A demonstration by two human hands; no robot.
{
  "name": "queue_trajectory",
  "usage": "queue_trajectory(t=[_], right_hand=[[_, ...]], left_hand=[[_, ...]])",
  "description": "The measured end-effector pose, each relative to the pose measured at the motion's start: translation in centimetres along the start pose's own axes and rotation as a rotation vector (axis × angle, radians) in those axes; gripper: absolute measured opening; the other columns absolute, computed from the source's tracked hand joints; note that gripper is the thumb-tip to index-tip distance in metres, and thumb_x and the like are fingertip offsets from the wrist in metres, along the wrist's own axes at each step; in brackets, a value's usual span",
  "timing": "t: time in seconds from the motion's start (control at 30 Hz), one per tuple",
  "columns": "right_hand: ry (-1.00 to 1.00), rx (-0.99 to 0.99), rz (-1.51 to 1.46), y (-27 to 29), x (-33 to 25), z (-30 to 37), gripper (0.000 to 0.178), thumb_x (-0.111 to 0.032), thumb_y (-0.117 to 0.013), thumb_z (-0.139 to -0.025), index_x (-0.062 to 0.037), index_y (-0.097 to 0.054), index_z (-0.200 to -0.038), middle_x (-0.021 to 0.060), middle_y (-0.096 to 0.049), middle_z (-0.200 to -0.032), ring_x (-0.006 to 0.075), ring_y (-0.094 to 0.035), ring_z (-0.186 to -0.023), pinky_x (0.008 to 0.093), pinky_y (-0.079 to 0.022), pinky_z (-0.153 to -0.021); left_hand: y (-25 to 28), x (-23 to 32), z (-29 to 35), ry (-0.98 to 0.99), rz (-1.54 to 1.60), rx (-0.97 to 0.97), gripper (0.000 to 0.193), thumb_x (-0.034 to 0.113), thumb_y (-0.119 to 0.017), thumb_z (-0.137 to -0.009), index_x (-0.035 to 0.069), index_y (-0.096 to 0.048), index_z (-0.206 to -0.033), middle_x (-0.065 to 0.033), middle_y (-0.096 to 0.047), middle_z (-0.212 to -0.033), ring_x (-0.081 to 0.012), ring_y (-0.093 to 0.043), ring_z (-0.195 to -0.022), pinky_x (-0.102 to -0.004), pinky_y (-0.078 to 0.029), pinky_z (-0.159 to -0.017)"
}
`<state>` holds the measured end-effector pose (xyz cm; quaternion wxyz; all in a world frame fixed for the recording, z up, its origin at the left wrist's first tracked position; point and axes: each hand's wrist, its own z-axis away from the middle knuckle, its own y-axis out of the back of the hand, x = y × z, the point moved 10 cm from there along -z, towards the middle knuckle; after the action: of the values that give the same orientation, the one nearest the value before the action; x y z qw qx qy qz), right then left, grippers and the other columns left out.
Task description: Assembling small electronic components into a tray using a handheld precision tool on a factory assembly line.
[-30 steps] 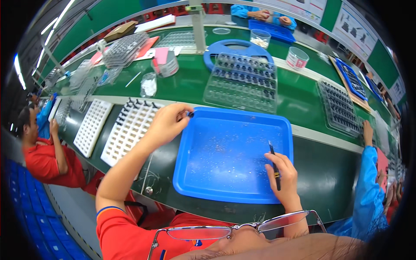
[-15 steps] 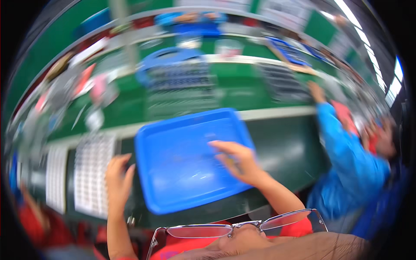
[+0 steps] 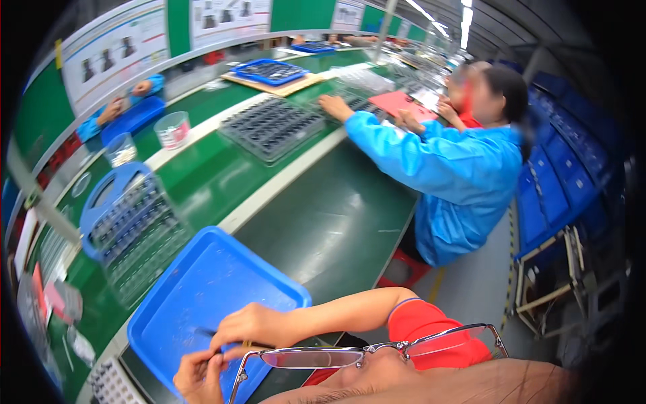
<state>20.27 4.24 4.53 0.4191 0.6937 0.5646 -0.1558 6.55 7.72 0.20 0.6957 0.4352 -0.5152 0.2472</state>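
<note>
A blue tray (image 3: pixel 176 296) lies in front of me on the dark green bench, with small specks on its bottom. Over its near part my right hand (image 3: pixel 252 326) is closed on a thin dark tool (image 3: pixel 253 345) that looks like tweezers; its far end is blurred. Just beside it, at the tray's near edge, my left hand (image 3: pixel 200 377) has its fingers pinched together close to the right fingertips. What the left fingers hold, if anything, is too small to make out. The glasses frame partly covers the area by both hands.
Beyond the tray lie a clear compartment tray of dark parts (image 3: pixel 134 215) and a blue ring-handled plate (image 3: pixel 91 209). Another parts tray (image 3: pixel 272 128) sits farther right. Clear cups (image 3: pixel 173 129) stand behind. A co-worker in a blue jacket (image 3: pixel 451 175) sits at my right. A white perforated tray (image 3: pixel 111 384) is lower left.
My view has swung to the right, so the blue tray now appears lower left. My hands, apart before, have come together over its near edge. The left fingers have closed.
</note>
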Motion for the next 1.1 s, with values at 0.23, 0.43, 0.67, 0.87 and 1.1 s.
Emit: queue_trajectory(t=[0.23,0.43,0.67,0.87,1.1], right_hand=[[-0.100,-0.025,-0.077,-1.1,0.9,1.1,0.020,-0.021,-0.072,-0.082,-0.0085,-0.061,-0.091,0.0067,-0.062,-0.081,0.0260,-0.063,-0.072,0.0356,-0.049,-0.055],[-0.152,0.017,-0.070,-0.6,1.6,1.2,0.015,-0.020,-0.068,-0.086,-0.0094,-0.060,-0.093,0.0060,-0.060,-0.082,0.0254,-0.062,-0.072,0.0357,-0.048,-0.054],[-0.049,0.046,0.010,-0.3,0.5,0.9,0.015,-0.016,-0.068,-0.085,-0.0093,-0.061,-0.098,0.0053,-0.059,-0.082,0.0246,-0.061,-0.071,0.0349,-0.047,-0.053],[-0.113,-0.050,0.040,-0.5,1.2,1.1,0.027,-0.014,-0.070,-0.084,-0.0081,-0.063,-0.109,0.0067,-0.065,-0.095,0.0239,-0.066,-0.080,0.0331,-0.052,-0.061],[-0.322,-0.134,-0.172,-1.6,2.5,0.9,0.032,-0.005,-0.064,-0.082,-0.0070,-0.061,-0.114,0.0097,-0.068,-0.100,0.0259,-0.067,-0.085,0.0348,-0.053,-0.068]], left_hand=[[-0.3,-3.7,1.4,0.168,0.026,-0.016,0.020,0.012,-0.062,-0.094,-0.003,-0.061,-0.106,-0.0143,-0.069,-0.093,-0.0176,-0.067,-0.085,-0.0310,-0.053,-0.079],[0.0,-4.4,1.2,0.142,0.073,0.021,0.020,0.012,-0.062,-0.094,-0.004,-0.063,-0.105,-0.0146,-0.070,-0.093,-0.0169,-0.067,-0.085,-0.0303,-0.054,-0.080],[0.1,-4.9,1.0,0.214,0.154,0.029,0.015,0.008,-0.062,-0.091,-0.005,-0.065,-0.099,-0.0180,-0.070,-0.092,-0.0221,-0.069,-0.083,-0.0327,-0.054,-0.077],[0.8,-3.0,-0.3,-0.083,0.233,0.035,0.013,0.013,-0.065,-0.093,0.002,-0.059,-0.099,-0.0118,-0.069,-0.088,-0.0157,-0.066,-0.080,-0.0296,-0.052,-0.074],[1.3,-1.4,0.4,-0.078,0.334,0.190,0.009,0.013,-0.060,-0.096,0.004,-0.056,-0.097,-0.0104,-0.069,-0.086,-0.0150,-0.066,-0.079,-0.0290,-0.053,-0.073]])
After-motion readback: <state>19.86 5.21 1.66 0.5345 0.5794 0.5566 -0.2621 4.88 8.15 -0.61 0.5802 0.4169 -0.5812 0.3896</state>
